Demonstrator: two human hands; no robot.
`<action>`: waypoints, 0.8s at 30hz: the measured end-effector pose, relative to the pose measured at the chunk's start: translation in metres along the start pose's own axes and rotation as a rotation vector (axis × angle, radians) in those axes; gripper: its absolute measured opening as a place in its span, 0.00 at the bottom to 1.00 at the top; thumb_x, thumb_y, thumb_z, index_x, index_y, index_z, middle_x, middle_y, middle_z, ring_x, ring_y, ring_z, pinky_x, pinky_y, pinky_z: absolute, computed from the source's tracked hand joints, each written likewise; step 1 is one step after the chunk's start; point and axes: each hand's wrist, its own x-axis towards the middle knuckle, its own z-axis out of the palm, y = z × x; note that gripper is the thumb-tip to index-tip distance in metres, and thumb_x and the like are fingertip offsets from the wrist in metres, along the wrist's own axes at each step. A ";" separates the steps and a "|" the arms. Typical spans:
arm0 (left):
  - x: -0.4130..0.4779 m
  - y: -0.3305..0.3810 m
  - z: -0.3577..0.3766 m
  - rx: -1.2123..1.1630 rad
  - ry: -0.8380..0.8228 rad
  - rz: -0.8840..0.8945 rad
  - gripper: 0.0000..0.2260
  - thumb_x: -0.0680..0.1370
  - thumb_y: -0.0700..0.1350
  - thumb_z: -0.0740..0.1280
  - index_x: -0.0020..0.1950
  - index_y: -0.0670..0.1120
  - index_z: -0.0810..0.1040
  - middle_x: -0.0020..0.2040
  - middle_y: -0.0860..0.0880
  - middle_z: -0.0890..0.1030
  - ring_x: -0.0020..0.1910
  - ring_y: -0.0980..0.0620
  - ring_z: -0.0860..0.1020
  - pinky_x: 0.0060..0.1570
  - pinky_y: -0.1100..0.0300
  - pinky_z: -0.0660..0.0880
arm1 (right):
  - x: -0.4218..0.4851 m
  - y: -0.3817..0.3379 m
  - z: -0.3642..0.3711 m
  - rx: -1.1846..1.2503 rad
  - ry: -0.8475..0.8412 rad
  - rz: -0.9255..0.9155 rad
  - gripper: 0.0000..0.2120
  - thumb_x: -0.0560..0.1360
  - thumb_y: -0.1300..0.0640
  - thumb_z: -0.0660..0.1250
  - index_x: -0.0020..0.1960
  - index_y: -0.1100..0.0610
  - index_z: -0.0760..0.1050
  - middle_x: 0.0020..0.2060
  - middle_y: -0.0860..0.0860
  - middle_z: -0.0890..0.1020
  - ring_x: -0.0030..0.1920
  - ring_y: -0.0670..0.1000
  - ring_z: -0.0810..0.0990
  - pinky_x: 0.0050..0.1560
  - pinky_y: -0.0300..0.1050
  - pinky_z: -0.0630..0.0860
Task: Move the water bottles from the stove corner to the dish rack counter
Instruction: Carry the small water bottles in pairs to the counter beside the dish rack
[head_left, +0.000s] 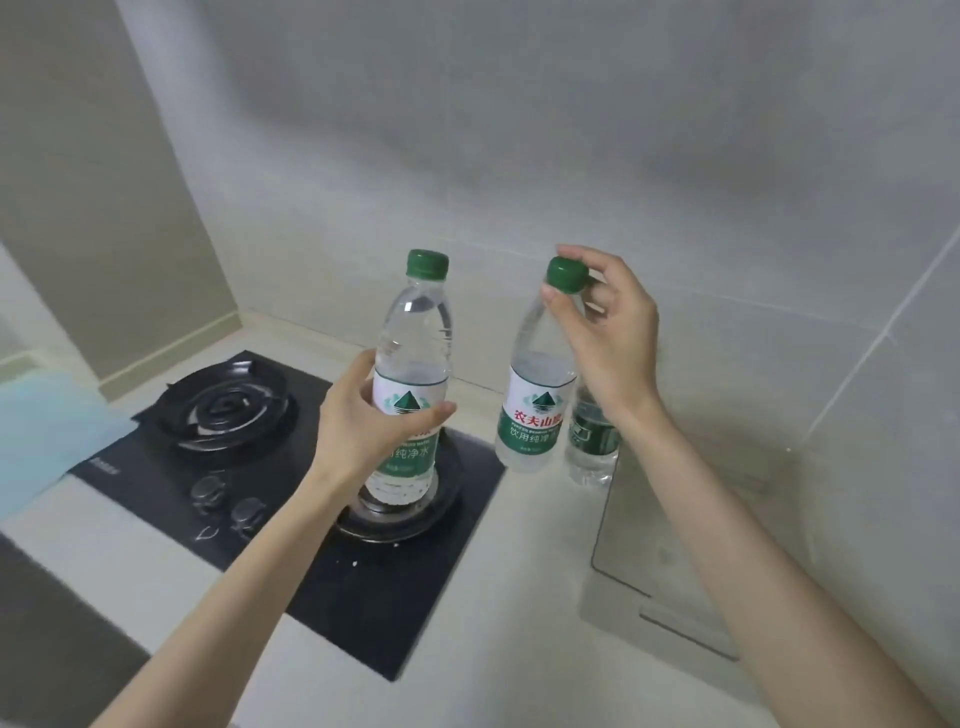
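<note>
Three clear water bottles, green-capped with green-and-white labels, show in my head view. The first bottle (413, 358) is upright over the right burner of the stove (395, 613). The second bottle (537, 410) hangs tilted above the counter (519, 623), just past the stove's right edge. The third bottle (592, 452) stands near the counter's back edge, its upper half hidden behind my right wrist. My left hand (358, 421) wraps the first bottle's label; my right hand (608, 332) pinches the second bottle's cap between thumb and fingertips.

clear plastic bottles (410, 374), glossy black stove (363, 587)
</note>
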 end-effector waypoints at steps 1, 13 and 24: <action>-0.009 0.000 -0.017 0.003 0.048 -0.003 0.34 0.56 0.53 0.82 0.59 0.53 0.75 0.48 0.51 0.84 0.47 0.53 0.83 0.51 0.49 0.80 | -0.005 -0.007 0.016 0.033 -0.047 0.004 0.14 0.73 0.62 0.71 0.57 0.52 0.76 0.49 0.49 0.84 0.48 0.43 0.81 0.51 0.36 0.74; -0.107 -0.016 -0.189 0.018 0.464 -0.077 0.27 0.61 0.43 0.81 0.55 0.55 0.75 0.45 0.54 0.84 0.42 0.57 0.83 0.44 0.58 0.79 | -0.071 -0.082 0.181 0.218 -0.445 0.004 0.14 0.71 0.62 0.73 0.55 0.52 0.78 0.48 0.39 0.82 0.48 0.38 0.81 0.51 0.31 0.75; -0.233 -0.041 -0.402 0.063 0.780 -0.108 0.27 0.63 0.39 0.80 0.57 0.53 0.74 0.42 0.57 0.82 0.37 0.65 0.81 0.32 0.74 0.74 | -0.193 -0.194 0.376 0.430 -0.748 -0.028 0.15 0.70 0.62 0.74 0.56 0.53 0.78 0.47 0.43 0.82 0.48 0.39 0.82 0.50 0.29 0.75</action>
